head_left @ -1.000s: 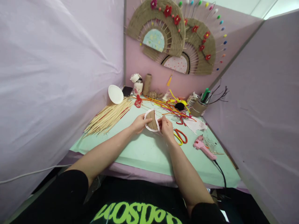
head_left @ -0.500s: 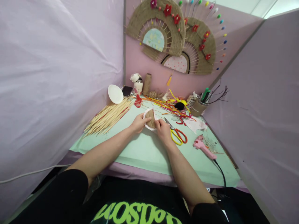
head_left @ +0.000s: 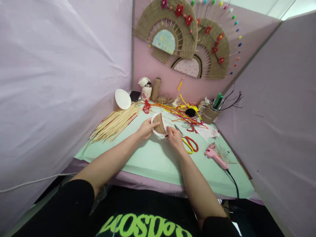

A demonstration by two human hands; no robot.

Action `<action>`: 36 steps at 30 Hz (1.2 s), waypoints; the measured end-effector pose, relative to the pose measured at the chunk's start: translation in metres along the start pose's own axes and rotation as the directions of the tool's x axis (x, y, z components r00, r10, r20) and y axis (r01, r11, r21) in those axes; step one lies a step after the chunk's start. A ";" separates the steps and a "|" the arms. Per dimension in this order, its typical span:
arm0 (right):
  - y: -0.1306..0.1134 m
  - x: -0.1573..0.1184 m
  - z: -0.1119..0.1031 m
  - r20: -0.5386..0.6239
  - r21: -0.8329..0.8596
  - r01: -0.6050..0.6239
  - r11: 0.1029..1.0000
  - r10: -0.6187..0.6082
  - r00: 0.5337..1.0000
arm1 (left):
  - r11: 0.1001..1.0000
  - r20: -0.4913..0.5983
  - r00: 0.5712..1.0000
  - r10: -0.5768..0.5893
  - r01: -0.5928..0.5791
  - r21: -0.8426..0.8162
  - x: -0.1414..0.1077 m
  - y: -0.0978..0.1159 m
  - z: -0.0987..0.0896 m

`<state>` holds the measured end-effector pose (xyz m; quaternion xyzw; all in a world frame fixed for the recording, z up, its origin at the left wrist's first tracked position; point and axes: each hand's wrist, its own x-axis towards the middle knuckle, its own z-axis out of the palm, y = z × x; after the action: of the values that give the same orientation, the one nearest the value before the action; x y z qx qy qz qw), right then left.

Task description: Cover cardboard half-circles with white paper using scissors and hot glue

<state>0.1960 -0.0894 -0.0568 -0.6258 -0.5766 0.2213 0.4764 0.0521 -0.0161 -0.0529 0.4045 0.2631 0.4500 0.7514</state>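
Above the mint-green tabletop I hold a half-round piece of brown cardboard (head_left: 158, 126) with a white fabric-like edge around it. My left hand (head_left: 146, 128) is closed on its left side, the thumb lying across the brown face. At its right edge my right hand (head_left: 174, 135) is closed in a pinch on the white border. What lies under the fingertips is hidden. Just right of my right hand rest scissors (head_left: 191, 143) with one red and one yellow handle, the blades partly behind the hand.
A bundle of thin sticks (head_left: 115, 123) lies left, a white bowl (head_left: 122, 99) behind it. Coloured pipe cleaners (head_left: 177, 113) are strewn at the back. A pink glue gun (head_left: 216, 157) with a black cord lies right. Fan-shaped decorations (head_left: 170, 29) hang on the back wall.
My right hand has shifted slightly outward to the right, at the white edge of the half-round piece. More of the white border shows. My left hand keeps its grip.
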 end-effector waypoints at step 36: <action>0.005 0.005 -0.002 -0.290 -0.109 0.055 0.993 -0.084 0.953 | 0.804 0.248 0.968 0.035 -0.175 0.569 -0.010 -0.014 0.004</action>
<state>0.2014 -0.0847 -0.0593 -0.6541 -0.5312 0.0796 0.5326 0.0567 -0.0303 -0.0625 0.6788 0.2791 0.3392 0.5885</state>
